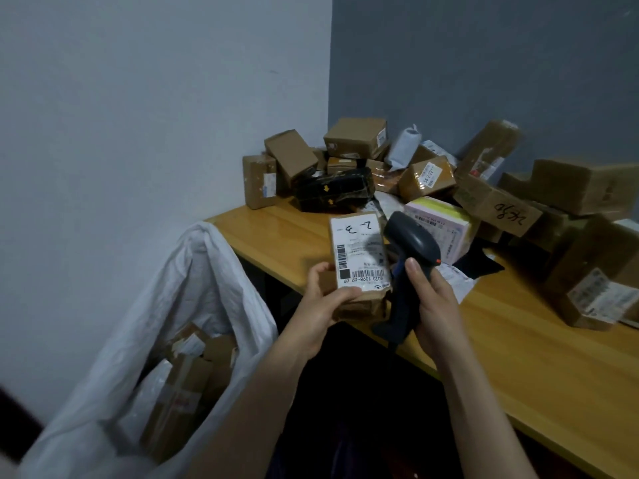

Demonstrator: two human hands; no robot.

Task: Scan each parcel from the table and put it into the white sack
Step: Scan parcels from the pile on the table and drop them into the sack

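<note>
Now in hand: we hold a small brown parcel point(359, 257), label up, in our left hand point(321, 305), just above the near left corner of the desk point(518, 368).
Left fingers point(318, 271): curled round the parcel's lower end, with the thumb laid along the bottom edge of its white label.
Right fingers point(415, 271): our right hand point(432, 299) is wrapped round the grip of the dark scanner point(411, 243), thumb up the handle; the scanner's head sits just beside the parcel's right edge.
Step, as we judge it: scanning this parcel. We cannot tell whether the code has been read.
Done: several brown parcels in the sack point(186, 385) already lie inside the white sack point(193, 292), which stands open against the desk's left end, below and to the left of the one we hold.
Left: a big heap point(428, 174) of parcels covers the back of the desk along the wall, with brown boxes, a black wrapped parcel point(333, 190), a pink and yellow box point(439, 226) and more boxes off to the right.
Progress: we reckon most of the job lies ahead, since the heap looks larger than what shows in the sack.
</note>
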